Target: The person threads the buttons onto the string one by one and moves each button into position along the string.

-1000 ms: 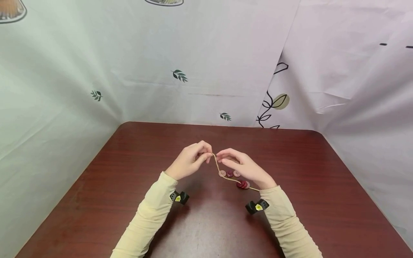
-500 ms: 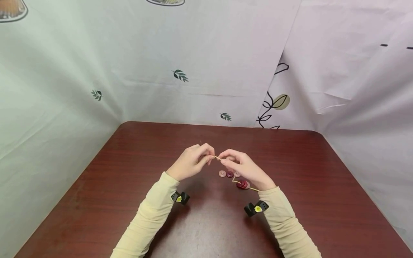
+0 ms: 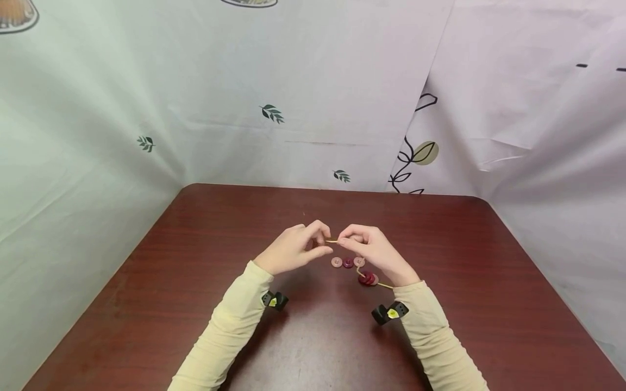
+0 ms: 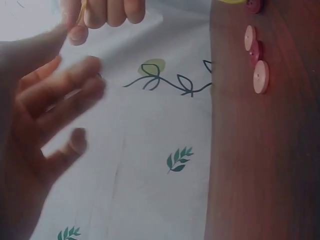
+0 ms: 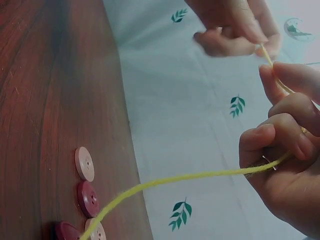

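Note:
In the head view my left hand (image 3: 295, 248) hovers over the table with thumb and forefinger apart. The free end of a yellow cord (image 5: 200, 175) reaches its fingertips; some of these fingers are blurred in the wrist views. Between thumb and forefinger, my right hand (image 3: 375, 251) pinches the cord near that end. From there the cord passes under its curled fingers and down to a small stack of dark red and pink buttons (image 3: 367, 279). Beyond them lie a pink button (image 3: 336, 262), a dark red button (image 3: 348, 263) and another pink button (image 3: 359, 262) in a row.
All the buttons lie on a dark reddish-brown table (image 3: 220, 217). White cloth (image 3: 303, 130) printed with leaves hangs behind it and along both sides. Each forearm carries a small black wrist camera (image 3: 389, 313), close above the tabletop.
The left hand held the cord end while the right fingers closed on it. Now the right hand pinches the cord, and the left thumb has parted from its forefinger.

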`<state>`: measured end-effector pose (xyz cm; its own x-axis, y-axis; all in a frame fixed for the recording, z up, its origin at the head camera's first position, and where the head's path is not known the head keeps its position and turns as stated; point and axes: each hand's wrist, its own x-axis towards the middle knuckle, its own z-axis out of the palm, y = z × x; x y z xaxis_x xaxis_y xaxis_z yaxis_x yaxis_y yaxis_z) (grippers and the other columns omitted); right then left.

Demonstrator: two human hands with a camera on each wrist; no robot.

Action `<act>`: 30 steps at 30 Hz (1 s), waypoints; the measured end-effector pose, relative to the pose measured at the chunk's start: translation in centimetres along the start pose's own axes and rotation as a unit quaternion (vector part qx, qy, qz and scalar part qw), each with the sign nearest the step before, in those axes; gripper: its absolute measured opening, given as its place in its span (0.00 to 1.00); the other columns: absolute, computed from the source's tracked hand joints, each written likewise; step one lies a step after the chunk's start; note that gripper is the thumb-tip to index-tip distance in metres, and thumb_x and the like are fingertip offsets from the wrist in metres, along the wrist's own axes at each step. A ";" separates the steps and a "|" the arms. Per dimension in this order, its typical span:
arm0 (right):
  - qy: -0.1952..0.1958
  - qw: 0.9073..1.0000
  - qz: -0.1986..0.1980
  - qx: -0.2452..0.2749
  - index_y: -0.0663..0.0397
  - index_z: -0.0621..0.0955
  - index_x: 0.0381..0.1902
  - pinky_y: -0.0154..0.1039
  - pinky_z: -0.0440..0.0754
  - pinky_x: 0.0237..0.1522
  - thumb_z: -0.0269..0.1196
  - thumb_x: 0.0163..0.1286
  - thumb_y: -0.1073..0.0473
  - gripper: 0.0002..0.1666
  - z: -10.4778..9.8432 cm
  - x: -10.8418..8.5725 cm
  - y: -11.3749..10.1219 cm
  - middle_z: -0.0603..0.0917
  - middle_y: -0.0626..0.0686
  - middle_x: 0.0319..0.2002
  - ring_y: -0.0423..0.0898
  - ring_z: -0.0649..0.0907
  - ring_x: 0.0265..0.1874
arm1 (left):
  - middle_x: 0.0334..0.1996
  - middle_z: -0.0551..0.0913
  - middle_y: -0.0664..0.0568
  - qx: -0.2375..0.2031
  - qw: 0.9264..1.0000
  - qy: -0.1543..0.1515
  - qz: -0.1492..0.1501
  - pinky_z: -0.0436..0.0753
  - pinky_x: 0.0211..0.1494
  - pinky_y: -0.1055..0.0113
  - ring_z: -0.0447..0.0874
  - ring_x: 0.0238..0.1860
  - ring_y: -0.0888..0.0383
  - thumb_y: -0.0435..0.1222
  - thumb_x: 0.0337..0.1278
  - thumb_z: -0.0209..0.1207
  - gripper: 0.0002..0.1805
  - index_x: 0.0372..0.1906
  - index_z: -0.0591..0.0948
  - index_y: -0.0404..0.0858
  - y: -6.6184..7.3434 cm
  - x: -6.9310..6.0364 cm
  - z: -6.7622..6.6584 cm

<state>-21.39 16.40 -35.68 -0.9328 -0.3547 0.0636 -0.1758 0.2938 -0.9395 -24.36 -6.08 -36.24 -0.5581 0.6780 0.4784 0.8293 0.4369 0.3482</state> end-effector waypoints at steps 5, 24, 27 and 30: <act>0.008 1.000 -0.002 -0.017 0.59 0.80 0.42 0.33 0.67 0.18 0.62 0.69 0.56 0.12 -0.4 0.1 0.2 0.77 0.41 0.15 0.39 0.68 0.15 | 0.39 0.85 0.56 -0.034 0.994 -0.084 -0.056 0.78 0.50 0.63 0.83 0.40 0.57 0.48 0.56 0.66 0.28 0.58 0.72 0.42 -0.5 0.1 0.8; -0.004 0.999 0.007 -0.034 0.60 0.80 0.42 0.34 0.72 0.21 0.61 0.69 0.56 0.12 -1.0 0.1 0.2 0.80 0.40 0.18 0.37 0.72 0.14 | 0.68 0.72 0.57 0.024 0.959 -0.266 -0.093 0.62 0.61 0.51 0.64 0.69 0.50 0.52 0.58 0.62 0.29 0.64 0.75 0.50 -0.6 -0.6 4.4; -0.003 0.999 0.002 -0.040 0.62 0.80 0.41 0.33 0.71 0.21 0.62 0.69 0.56 0.13 -1.0 0.1 0.3 0.79 0.41 0.17 0.37 0.70 0.15 | 0.72 0.67 0.57 0.035 0.955 -0.278 -0.095 0.63 0.62 0.50 0.61 0.72 0.48 0.54 0.59 0.60 0.30 0.66 0.73 0.52 -0.5 -0.8 4.8; -0.003 0.999 -0.001 -0.048 0.62 0.80 0.41 0.33 0.69 0.21 0.62 0.69 0.56 0.13 -1.1 0.2 0.4 0.76 0.41 0.16 0.37 0.69 0.15 | 0.73 0.64 0.58 0.039 0.951 -0.289 -0.097 0.63 0.62 0.50 0.59 0.73 0.48 0.55 0.61 0.58 0.31 0.68 0.71 0.52 -0.5 -0.9 5.2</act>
<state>-21.94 17.43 -35.65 -0.9306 -0.3602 0.0642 -0.2079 0.3760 -0.9030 -24.15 -3.87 -41.01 -0.6113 0.7821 -0.1210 0.7244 0.6146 0.3124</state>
